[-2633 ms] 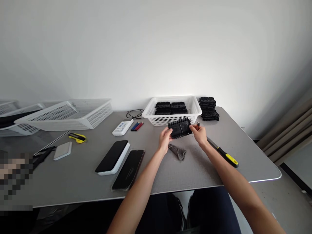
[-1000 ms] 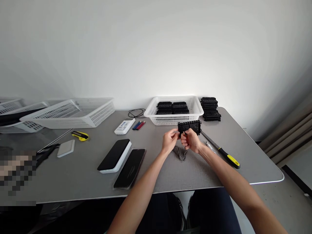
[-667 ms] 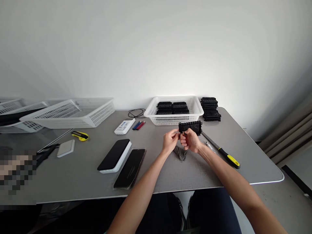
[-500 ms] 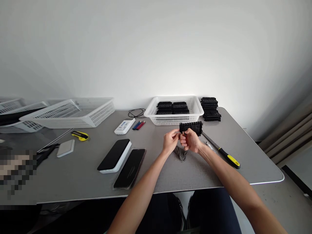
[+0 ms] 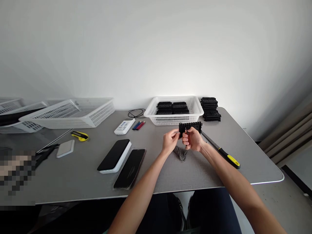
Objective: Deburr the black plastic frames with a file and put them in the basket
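Note:
Both my hands hold a black ribbed plastic block (image 5: 192, 126) upright just above the grey table (image 5: 80, 169), in front of the white basket. My right hand (image 5: 193, 140) grips it from below with fingers curled round it. My left hand (image 5: 171, 142) pinches its left end with thumb and fingertips. Whether a small part sits between the fingers cannot be made out. A small grey cloth (image 5: 180, 152) lies on the table under the hands.
A white basket (image 5: 197, 112) with black blocks stands behind, and a stack of black blocks (image 5: 210, 109) to its right. A yellow-handled screwdriver (image 5: 224, 154), two phones (image 5: 114, 156), a white box (image 5: 124, 126), lighters (image 5: 138, 125), a yellow cutter (image 5: 80, 135) and empty white baskets (image 5: 73, 113) lie about.
The block went from lying wide between both hands to standing on edge further right. My right hand shifted under its left part. In the last second both hands only nudged slightly.

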Tool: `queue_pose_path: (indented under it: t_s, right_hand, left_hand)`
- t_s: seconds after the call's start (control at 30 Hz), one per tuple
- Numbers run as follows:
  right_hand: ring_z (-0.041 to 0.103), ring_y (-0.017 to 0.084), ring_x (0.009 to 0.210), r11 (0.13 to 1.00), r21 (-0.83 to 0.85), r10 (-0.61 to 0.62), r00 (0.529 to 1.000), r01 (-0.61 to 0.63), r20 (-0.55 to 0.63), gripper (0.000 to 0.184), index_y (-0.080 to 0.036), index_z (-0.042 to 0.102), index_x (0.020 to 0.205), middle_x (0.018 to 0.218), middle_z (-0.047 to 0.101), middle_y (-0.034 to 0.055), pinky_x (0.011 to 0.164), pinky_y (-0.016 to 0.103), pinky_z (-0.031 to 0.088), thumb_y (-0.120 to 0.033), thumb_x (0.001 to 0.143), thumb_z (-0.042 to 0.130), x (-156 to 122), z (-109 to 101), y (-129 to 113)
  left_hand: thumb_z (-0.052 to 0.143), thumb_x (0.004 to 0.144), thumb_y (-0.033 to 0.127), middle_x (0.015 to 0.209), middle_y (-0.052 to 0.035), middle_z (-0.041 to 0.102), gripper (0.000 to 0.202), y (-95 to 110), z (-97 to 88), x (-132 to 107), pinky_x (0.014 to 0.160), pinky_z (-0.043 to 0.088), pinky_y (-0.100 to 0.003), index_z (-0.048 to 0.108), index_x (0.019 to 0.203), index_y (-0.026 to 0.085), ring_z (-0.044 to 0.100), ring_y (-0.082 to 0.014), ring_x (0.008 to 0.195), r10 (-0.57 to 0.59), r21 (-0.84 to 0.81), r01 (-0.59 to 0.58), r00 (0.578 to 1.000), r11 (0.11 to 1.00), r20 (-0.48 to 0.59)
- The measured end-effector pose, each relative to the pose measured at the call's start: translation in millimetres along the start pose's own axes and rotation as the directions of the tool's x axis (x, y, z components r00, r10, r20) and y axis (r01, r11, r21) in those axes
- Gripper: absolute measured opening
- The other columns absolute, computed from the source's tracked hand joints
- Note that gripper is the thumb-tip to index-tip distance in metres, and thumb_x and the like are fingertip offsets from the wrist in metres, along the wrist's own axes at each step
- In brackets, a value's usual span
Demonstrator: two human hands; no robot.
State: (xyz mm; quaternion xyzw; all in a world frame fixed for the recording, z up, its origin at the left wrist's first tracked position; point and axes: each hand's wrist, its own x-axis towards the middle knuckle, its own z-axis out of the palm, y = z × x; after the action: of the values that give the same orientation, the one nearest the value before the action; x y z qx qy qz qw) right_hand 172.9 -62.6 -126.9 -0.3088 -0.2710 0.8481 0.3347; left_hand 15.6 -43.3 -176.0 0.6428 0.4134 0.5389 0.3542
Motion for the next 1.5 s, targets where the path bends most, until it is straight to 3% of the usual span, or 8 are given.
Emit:
queue_pose_path:
  t_s: [0.27,0.73,0.97,1.23,1.37,1.5]
  right_hand:
    - [0.019,0.01,0.046,0.997,0.063,-0.037,0.997,0.041,-0.066,0.02,-0.024,0.025,0.068,0.057,0.025,-0.0055,0.043,0.021,0.009,-0.038,0.07,0.04,-9.5,-13.9,-14.1]
    - [0.02,0.01,0.047,0.992,0.085,-0.089,0.991,0.097,-0.097,0.023,-0.024,0.025,0.068,0.057,0.026,-0.0055,0.042,0.021,0.013,-0.041,0.07,0.041,-16.4,-26.1,-24.5]
    - [0.017,0.01,0.047,1.0,0.004,-0.016,0.997,0.016,-0.077,0.019,-0.024,0.027,0.068,0.058,0.025,-0.0056,0.042,0.02,0.009,-0.038,0.07,0.04,-6.5,-11.3,-11.0]
    - [0.016,0.01,0.049,0.966,-0.259,0.019,1.0,-0.021,-0.009,0.019,-0.023,0.031,0.068,0.06,0.024,-0.0056,0.042,0.02,0.008,-0.039,0.076,0.038,0.8,-3.8,1.2]
    - [0.021,0.009,0.05,0.954,-0.292,-0.051,0.997,0.063,0.049,0.031,-0.022,0.036,0.07,0.062,0.028,-0.0055,0.041,0.019,0.012,-0.05,0.082,0.041,-2.5,-2.3,1.1]
    - [0.022,0.008,0.049,0.893,-0.368,-0.302,0.951,0.26,-0.062,0.04,-0.022,0.04,0.071,0.062,0.031,-0.0069,0.041,0.019,0.014,-0.055,0.076,0.061,-4.1,-3.8,0.7]
  left_hand:
    - [0.066,0.081,0.045,0.081,-0.0076,0.076,0.038,-9.3,-4.6,3.5,0.068,0.063,-0.038,0.07,0.102,0.014,0.073,-0.0234,0.069,-0.03,-0.057,0.026,0.998,0.998,-0.062]
    - [0.066,0.079,0.047,0.08,-0.0075,0.076,0.041,-6.5,-6.3,3.4,0.071,0.064,-0.04,0.071,0.101,0.013,0.074,-0.0233,0.069,-0.033,-0.074,0.026,0.995,0.997,-0.093]
    - [0.065,0.082,0.043,0.081,-0.0073,0.077,0.034,-3.4,-1.3,0.1,0.069,0.063,-0.037,0.071,0.1,0.015,0.074,-0.0228,0.07,0.001,-0.006,-0.002,0.997,1.0,-0.081]
    - [0.065,0.08,0.029,0.084,-0.0065,0.077,0.021,5.3,3.7,-4.6,0.073,0.06,-0.033,0.073,0.097,0.018,0.074,-0.0223,0.077,0.019,0.026,-0.018,0.999,0.999,-0.044]
    - [0.066,0.078,0.029,0.077,-0.0054,0.076,0.021,4.1,3.1,-3.7,0.073,0.06,-0.034,0.074,0.094,0.018,0.073,-0.0222,0.074,-0.029,-0.018,0.027,0.997,0.999,-0.077]
    - [0.068,0.077,0.036,0.073,-0.0059,0.074,0.029,-3.8,-0.3,1.9,0.069,0.062,-0.038,0.072,0.097,0.015,0.072,-0.0221,0.067,-0.126,-0.127,0.108,0.981,0.986,-0.148]
